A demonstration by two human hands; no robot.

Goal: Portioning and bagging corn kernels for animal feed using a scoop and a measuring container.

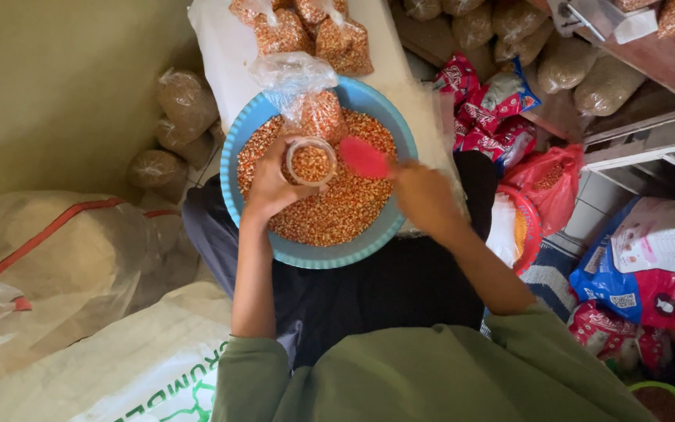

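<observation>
We see our left hand (269, 186) gripping a small clear cup (311, 161) full of corn kernels, while our right hand (423, 195) clasps a red scoop (364, 157) beside it. Both hover over the blue basin (250, 129) of kernels on our lap; a filled plastic bag (304, 92) stands at its far side, more bags (306, 30) beyond
</observation>
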